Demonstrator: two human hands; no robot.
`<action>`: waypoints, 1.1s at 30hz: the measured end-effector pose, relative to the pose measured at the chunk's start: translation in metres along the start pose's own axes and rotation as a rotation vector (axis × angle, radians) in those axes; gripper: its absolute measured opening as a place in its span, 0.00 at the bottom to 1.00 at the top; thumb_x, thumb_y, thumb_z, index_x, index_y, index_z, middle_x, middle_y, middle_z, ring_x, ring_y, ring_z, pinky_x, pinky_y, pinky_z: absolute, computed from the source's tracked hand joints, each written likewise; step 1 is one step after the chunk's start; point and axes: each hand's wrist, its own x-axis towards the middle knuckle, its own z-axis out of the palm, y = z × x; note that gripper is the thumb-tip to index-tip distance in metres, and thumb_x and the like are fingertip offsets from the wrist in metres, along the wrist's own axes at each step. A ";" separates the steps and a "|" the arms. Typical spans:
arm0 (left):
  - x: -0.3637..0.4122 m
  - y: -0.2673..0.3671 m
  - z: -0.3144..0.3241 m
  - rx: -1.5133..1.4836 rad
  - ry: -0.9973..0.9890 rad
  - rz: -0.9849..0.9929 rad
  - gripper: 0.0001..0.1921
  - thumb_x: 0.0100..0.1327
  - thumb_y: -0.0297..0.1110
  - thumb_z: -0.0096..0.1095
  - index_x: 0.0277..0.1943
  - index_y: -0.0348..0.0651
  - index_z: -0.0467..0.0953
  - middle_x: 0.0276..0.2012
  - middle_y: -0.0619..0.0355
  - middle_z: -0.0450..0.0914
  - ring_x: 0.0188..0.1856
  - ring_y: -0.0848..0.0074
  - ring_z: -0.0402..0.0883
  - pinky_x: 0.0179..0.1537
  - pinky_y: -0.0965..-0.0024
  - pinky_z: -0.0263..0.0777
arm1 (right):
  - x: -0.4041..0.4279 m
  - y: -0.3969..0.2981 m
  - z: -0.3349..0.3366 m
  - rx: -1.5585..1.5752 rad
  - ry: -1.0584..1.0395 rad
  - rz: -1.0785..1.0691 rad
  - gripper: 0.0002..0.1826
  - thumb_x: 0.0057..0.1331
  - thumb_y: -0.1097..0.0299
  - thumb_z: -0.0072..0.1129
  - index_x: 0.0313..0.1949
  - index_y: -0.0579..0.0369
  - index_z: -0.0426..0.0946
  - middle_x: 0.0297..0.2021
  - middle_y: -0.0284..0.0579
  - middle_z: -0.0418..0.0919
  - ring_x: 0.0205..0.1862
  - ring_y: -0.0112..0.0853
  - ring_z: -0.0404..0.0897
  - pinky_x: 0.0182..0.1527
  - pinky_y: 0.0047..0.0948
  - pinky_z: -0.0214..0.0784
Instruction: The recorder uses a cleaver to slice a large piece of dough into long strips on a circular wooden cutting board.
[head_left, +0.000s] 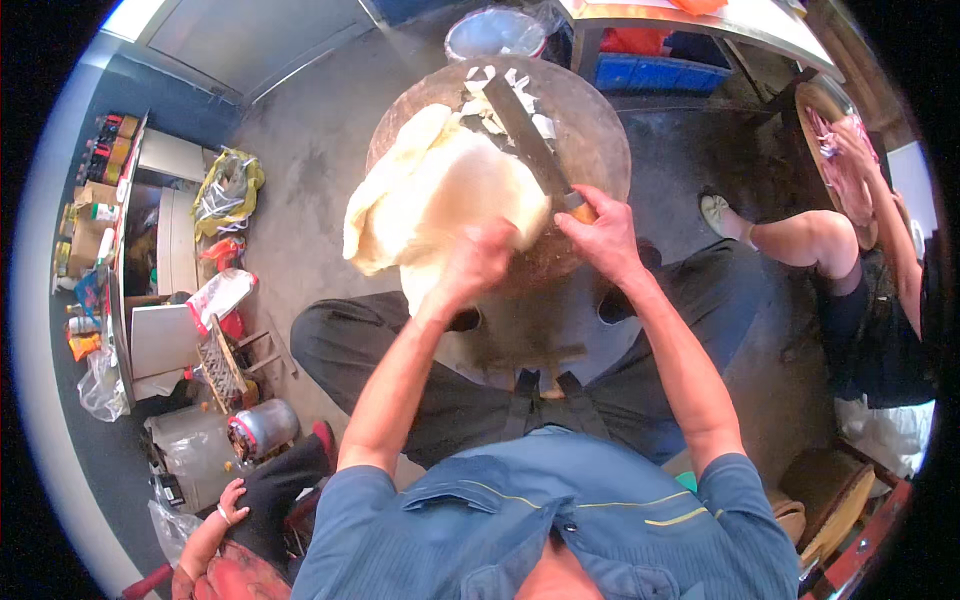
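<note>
A round wooden chopping block (600, 150) stands before me. Over its left half lies a large, pale, thick sheet (442, 187), perhaps animal skin or dough, hanging past the edge. My left hand (484, 259), blurred, is at the sheet's near edge; its fingers look curled, but whether they grip the sheet is unclear. In my right hand (604, 232) is the wooden handle of a cleaver (529, 135), its long dark blade pointing away over the block. Small whitish cut pieces (541, 124) lie beside the blade near the block's far side.
A co-worker's hand (851, 142) works over pinkish pieces on another round board at the right. Another person's hand (232, 502) rests at lower left. Beyond the block stand a plastic-lined tub (495, 34) and a blue crate (660, 73). Crowded shelves (127, 247) line the left wall.
</note>
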 end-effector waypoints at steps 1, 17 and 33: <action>-0.005 0.021 0.009 0.126 -0.161 -0.061 0.10 0.50 0.20 0.59 0.38 0.35 0.79 0.36 0.48 0.81 0.41 0.53 0.81 0.43 0.57 0.75 | 0.000 0.002 -0.003 -0.005 0.001 0.000 0.26 0.55 0.64 0.69 0.52 0.63 0.79 0.28 0.46 0.84 0.29 0.25 0.81 0.37 0.27 0.75; 0.024 0.035 -0.019 0.283 0.645 0.158 0.05 0.58 0.25 0.63 0.36 0.37 0.77 0.35 0.48 0.78 0.39 0.52 0.77 0.39 0.55 0.73 | -0.052 0.007 0.004 0.084 -0.023 0.109 0.26 0.58 0.67 0.69 0.55 0.65 0.77 0.23 0.37 0.80 0.20 0.19 0.75 0.24 0.24 0.70; 0.043 -0.069 -0.047 -0.200 -0.120 -0.421 0.30 0.70 0.45 0.53 0.71 0.41 0.62 0.72 0.44 0.60 0.73 0.51 0.58 0.69 0.45 0.56 | -0.057 0.021 0.010 0.298 0.065 0.304 0.12 0.61 0.67 0.65 0.39 0.63 0.77 0.20 0.36 0.76 0.17 0.22 0.76 0.20 0.24 0.69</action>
